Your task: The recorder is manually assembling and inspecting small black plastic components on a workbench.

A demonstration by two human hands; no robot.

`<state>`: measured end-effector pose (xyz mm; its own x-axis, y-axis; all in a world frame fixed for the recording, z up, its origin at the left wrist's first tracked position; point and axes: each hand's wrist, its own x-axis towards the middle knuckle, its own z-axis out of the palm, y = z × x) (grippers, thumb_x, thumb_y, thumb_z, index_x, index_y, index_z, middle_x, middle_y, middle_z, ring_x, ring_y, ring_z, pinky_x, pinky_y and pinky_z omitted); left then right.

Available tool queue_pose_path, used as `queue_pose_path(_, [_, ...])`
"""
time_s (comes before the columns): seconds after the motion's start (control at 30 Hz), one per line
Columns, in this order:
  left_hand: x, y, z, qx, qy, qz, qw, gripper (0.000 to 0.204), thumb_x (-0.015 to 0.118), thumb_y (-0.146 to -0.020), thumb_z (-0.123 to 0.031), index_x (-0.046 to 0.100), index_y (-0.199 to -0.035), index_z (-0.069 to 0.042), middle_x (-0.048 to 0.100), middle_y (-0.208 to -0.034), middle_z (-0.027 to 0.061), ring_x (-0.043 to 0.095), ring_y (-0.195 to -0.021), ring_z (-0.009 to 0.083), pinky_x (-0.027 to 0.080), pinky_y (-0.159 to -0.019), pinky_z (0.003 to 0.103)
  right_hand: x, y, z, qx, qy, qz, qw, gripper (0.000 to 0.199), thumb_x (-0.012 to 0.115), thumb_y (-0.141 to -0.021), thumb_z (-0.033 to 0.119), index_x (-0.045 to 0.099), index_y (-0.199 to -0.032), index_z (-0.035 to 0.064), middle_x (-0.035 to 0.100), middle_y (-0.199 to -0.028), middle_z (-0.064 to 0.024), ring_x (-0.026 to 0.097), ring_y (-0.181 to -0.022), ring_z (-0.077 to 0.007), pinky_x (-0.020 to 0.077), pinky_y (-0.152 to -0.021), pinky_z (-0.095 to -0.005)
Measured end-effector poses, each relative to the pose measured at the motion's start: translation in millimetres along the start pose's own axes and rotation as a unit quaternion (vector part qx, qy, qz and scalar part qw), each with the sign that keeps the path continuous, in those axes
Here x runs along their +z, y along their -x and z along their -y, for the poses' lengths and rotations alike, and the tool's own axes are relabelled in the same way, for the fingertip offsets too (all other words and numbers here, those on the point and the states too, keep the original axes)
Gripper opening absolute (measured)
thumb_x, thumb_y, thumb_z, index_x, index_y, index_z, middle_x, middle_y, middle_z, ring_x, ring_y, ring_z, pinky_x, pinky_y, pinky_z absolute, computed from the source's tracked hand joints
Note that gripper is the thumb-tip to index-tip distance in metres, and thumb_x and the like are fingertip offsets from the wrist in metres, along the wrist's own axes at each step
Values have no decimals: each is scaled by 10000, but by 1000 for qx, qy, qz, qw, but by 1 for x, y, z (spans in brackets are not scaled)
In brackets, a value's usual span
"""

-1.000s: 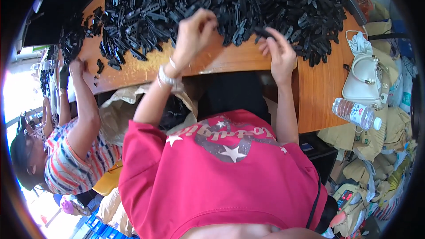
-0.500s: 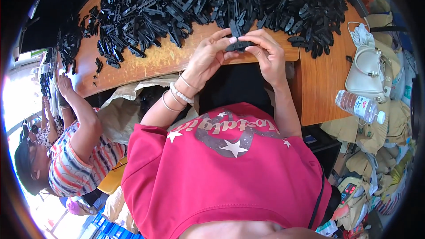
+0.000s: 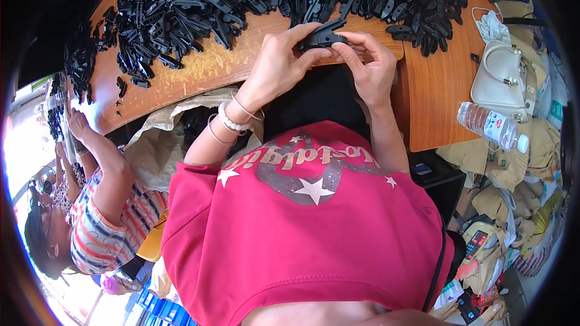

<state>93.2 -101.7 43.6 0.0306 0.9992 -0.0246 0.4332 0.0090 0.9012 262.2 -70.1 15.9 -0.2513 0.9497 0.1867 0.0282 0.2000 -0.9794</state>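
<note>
Between both hands, just over the near table edge, is a black plastic part (image 3: 321, 37) made of a wider block with a narrow strip angled up from it. My left hand (image 3: 289, 57) pinches its left end between thumb and fingers. My right hand (image 3: 368, 60) has thumb and fingertips closed on its right end. The exact joint between block and strip is too small to make out. Beyond my hands, a heap of similar black plastic parts (image 3: 223, 6) covers the back of the wooden table (image 3: 211, 63).
A pale sack (image 3: 158, 145) hangs below the table edge on the left, near a co-worker in a striped top (image 3: 109, 229). On the right are a white handbag (image 3: 498, 87), a water bottle (image 3: 490, 125), a crumpled white mask (image 3: 492, 27) and piled beige cloth (image 3: 501, 199).
The black part has turned from upright to lying more sideways, its strip now slanting up to the right. My left hand has rolled over. The whole view has shifted slightly.
</note>
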Motion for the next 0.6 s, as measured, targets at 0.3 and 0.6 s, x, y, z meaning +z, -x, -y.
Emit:
queue_pose_path(0.3, [5, -4, 5, 57, 29, 38, 997, 317, 637, -827, -64, 577, -1117, 48, 655, -761, 112, 635, -634, 122, 506, -549, 231, -13, -2, -6, 22, -4, 23, 999, 242, 679, -770, 44, 639, -1006, 5, 646, -856, -53, 618, -766, -122, 482, -694, -226])
queue_pose_path(0.6, [0, -54, 18, -174, 386, 29, 905, 388, 481, -943, -341, 495, -684, -53, 447, -577, 10, 494, -456, 125, 389, -424, 227, -51, -47, -42, -195, 366, -162, 895, 125, 591, -845, 83, 672, -930, 38, 628, -1010, -91, 559, -1004, -265, 425, -843, -334])
